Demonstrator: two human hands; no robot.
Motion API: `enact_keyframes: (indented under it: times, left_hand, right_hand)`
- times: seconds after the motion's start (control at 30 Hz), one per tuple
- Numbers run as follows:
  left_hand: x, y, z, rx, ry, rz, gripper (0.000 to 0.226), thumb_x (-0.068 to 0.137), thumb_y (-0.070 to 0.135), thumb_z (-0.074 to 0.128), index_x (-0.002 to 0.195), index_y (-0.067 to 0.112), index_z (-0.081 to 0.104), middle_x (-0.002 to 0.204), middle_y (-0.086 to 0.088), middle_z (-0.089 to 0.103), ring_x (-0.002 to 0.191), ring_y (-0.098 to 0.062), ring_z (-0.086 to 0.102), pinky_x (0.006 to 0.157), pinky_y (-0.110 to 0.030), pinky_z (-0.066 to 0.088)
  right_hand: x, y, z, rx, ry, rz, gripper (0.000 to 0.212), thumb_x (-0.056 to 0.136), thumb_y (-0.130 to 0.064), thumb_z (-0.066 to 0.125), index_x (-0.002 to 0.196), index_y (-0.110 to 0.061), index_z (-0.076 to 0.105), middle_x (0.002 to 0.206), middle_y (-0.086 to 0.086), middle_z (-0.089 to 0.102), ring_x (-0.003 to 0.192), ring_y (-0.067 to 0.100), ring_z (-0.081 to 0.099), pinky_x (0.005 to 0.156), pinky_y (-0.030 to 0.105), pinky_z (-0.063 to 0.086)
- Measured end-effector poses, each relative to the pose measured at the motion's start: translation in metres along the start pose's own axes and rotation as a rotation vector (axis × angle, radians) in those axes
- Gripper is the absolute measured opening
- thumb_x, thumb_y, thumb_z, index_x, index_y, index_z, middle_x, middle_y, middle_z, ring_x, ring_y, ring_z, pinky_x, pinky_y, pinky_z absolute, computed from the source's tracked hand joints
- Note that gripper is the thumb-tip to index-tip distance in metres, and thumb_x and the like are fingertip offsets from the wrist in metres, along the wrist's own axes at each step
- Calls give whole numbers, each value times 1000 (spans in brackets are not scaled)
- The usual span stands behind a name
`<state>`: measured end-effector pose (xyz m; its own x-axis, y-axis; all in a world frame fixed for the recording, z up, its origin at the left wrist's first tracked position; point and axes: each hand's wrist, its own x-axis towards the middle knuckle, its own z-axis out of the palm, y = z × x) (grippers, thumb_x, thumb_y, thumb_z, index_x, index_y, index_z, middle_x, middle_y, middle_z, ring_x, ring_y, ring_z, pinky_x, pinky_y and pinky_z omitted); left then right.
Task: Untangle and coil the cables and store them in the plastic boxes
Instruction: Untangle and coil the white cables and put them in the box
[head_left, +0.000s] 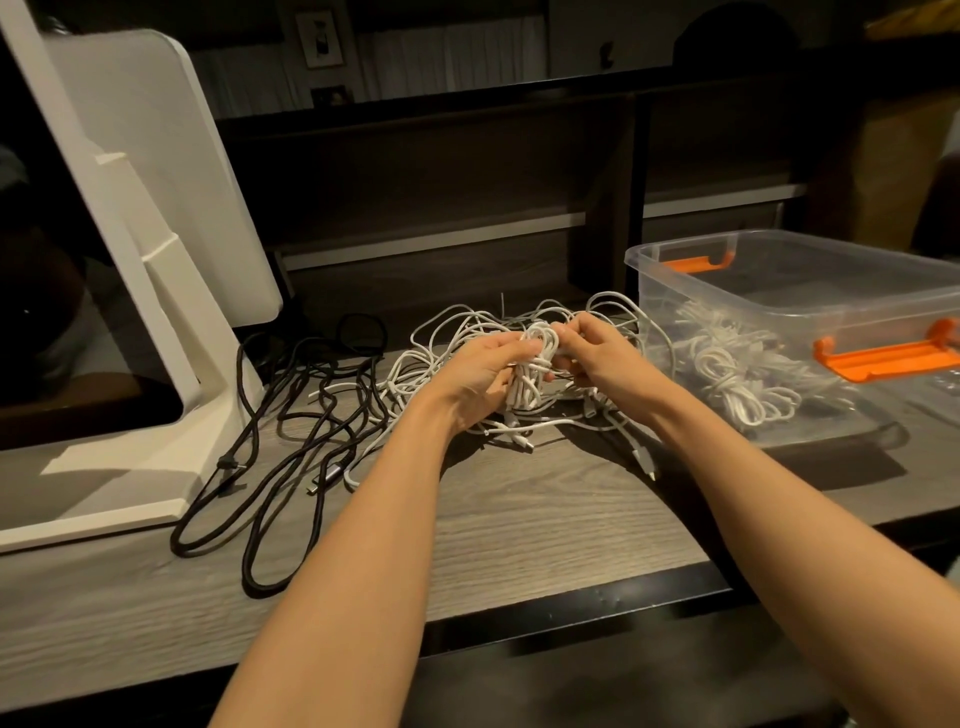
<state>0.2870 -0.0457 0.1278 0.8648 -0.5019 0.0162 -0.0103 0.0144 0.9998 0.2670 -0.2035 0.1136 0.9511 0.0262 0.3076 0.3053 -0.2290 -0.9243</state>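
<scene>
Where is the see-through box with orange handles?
In the head view, the clear plastic box sits on the right of the wooden desk, beside the white cable pile.

Take the cable tangle (519, 358) on your desk (519, 519) as centre: your hands (480, 371) meet over it, the box (810, 332) holding coils (727, 374) sits right, loose cables (291, 415) and the monitor stand (156, 312) left.

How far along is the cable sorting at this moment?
Done: several coiled white cables lie in the clear plastic box. In hand: left hand grips a white bundle while the right hand pinches its wrap. Left: the white tangle and the black cables on the table.
</scene>
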Motion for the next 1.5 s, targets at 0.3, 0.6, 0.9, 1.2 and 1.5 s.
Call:
enact_keyframes:
  times: [0.3, 0.6, 0.9, 1.2, 1.5]
  left_hand:
    - [8, -6, 18, 227, 145, 111, 25, 102, 28, 47, 92, 14, 65, 83, -1, 64, 70, -9, 56, 71, -26, 46]
    - [18, -15, 16, 78, 293, 37, 31, 98, 29, 55, 105, 1, 67, 102, -9, 67, 99, -22, 61, 92, -35, 47]
    - [19, -15, 13, -8, 314, 0, 26, 95, 31, 58, 105, 8, 67, 112, -10, 66, 112, -25, 59, 103, -41, 45]
    - [8, -10, 0, -246, 234, -38, 17, 95, 27, 59, 90, 14, 68, 80, -2, 64, 73, -15, 61, 73, -31, 51]
    - [5, -8, 2, -296, 100, -81, 39, 93, 44, 58, 105, 7, 65, 88, -5, 63, 75, -15, 59, 73, -28, 51]
  right_hand:
    - [-2, -5, 5, -103, 2, 28, 15, 103, -25, 38, 91, -15, 41, 71, -3, 48, 59, 7, 39, 54, 21, 33]
    - [-4, -7, 10, -93, -27, 84, 12, 100, -21, 46, 91, -14, 43, 77, 1, 49, 65, 9, 44, 55, 19, 42]
    - [-9, -7, 9, -86, -44, -44, 5, 95, -9, 55, 96, -5, 54, 77, 3, 60, 63, 4, 57, 58, 16, 51]
    - [-11, -6, -3, -49, -254, -69, 27, 85, -5, 66, 108, -14, 57, 97, 9, 70, 86, 15, 68, 75, 21, 54]
    - [-8, -7, 1, 163, -104, -123, 8, 90, -16, 61, 88, -11, 55, 67, 1, 64, 65, 9, 65, 66, 22, 53]
